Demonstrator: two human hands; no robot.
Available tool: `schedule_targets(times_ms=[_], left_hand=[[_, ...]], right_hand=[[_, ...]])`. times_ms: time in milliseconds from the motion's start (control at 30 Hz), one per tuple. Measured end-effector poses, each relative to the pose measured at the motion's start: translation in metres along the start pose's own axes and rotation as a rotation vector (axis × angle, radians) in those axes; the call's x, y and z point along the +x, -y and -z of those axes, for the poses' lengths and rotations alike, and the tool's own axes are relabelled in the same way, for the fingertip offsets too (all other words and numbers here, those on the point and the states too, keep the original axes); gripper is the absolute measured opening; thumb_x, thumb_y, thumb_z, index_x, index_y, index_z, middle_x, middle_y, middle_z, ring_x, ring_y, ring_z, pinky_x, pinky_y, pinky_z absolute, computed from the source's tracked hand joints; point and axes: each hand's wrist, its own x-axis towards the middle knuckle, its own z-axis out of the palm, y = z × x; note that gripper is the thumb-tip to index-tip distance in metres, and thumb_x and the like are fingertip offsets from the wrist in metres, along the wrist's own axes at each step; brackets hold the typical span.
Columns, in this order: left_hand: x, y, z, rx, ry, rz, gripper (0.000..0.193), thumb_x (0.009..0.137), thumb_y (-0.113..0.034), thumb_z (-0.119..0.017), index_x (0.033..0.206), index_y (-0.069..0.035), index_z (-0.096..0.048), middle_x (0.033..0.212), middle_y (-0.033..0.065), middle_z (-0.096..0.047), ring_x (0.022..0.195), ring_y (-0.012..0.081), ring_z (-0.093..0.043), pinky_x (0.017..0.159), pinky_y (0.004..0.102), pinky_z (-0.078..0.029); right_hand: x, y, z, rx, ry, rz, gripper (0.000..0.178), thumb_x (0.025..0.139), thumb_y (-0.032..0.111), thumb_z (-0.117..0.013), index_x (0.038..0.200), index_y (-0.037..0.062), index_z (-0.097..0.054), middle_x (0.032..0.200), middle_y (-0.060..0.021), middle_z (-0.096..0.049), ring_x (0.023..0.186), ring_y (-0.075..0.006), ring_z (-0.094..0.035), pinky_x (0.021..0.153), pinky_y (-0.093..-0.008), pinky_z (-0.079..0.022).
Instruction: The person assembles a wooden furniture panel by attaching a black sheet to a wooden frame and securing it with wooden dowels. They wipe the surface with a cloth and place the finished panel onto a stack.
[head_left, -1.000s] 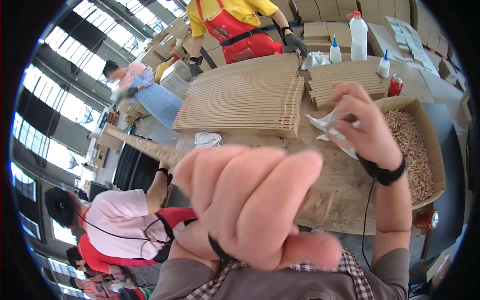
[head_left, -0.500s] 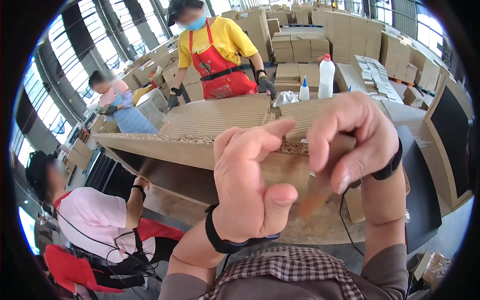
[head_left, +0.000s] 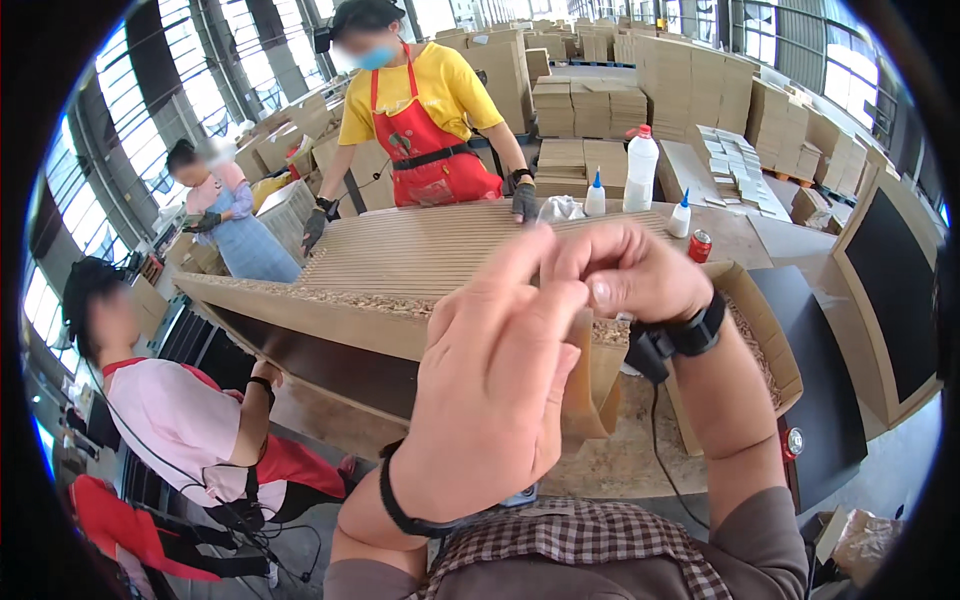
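My left hand (head_left: 490, 390) is raised in the middle, back toward me, fingers stretched up and touching the right fingertips. Closed in a pinch, my right hand (head_left: 630, 270) meets it from the right. From between the hands hangs a strip of brown tape (head_left: 592, 395), curled into a loop at its lower end. Its upper end is hidden behind the fingers. Beyond the hands lies a wooden carcass (head_left: 340, 312) with rough chipboard edges. Across it is a ribbed tan panel (head_left: 410, 245), and a co-worker in a red apron (head_left: 435, 165) has both gloved hands at its far edge.
Two glue bottles (head_left: 679, 215), a large clear bottle (head_left: 641, 170) and a red can (head_left: 699, 246) stand at the back right. An open carton (head_left: 788, 370) is beside my right forearm. A person in pink (head_left: 190, 425) touches the carcass at left. Stacked boards (head_left: 690, 90) fill the background.
My hands have come together, the right one moving left to the left fingertips. The tape, blurred before, now hangs looped. The co-worker in the red apron has shifted slightly left.
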Motion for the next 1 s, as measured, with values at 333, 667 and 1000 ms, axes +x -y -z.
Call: schedule_targets(times_ms=[333,667,1000], left_hand=[[0.046,0.022,0.021,-0.001,0.539,-0.133,0.037,0.075,-0.032,-0.071,0.092,-0.002,-0.057,0.075,0.0094,-0.059,0.063,0.0293,-0.057,0.056,0.0349,-0.043],[0.020,0.019,0.026,0.094,0.372,-0.220,0.068,0.057,-0.064,-0.072,0.081,-0.002,-0.057,0.060,0.0025,-0.053,0.047,0.0149,-0.050,0.045,0.0254,-0.037],[-0.020,0.003,0.064,0.049,0.338,-0.410,0.071,0.054,-0.063,-0.074,0.086,-0.002,-0.058,0.064,0.0022,-0.055,0.049,0.0137,-0.050,0.047,0.0239,-0.037]], right_hand=[[-0.133,-0.126,-0.041,0.472,-0.405,0.071,0.038,0.079,0.017,-0.074,0.110,-0.0030,-0.064,0.083,-0.0046,-0.054,0.064,-0.0101,-0.044,0.055,-0.0226,-0.033],[-0.128,-0.141,-0.077,0.623,-0.465,0.165,0.041,0.074,0.009,-0.075,0.112,-0.0006,-0.062,0.090,-0.0079,-0.059,0.075,-0.0134,-0.054,0.067,-0.0240,-0.044],[-0.139,-0.140,-0.162,0.473,-0.701,0.219,0.032,0.069,0.010,-0.077,0.098,0.0016,-0.068,0.080,-0.0105,-0.057,0.061,-0.0133,-0.049,0.052,-0.0231,-0.035]])
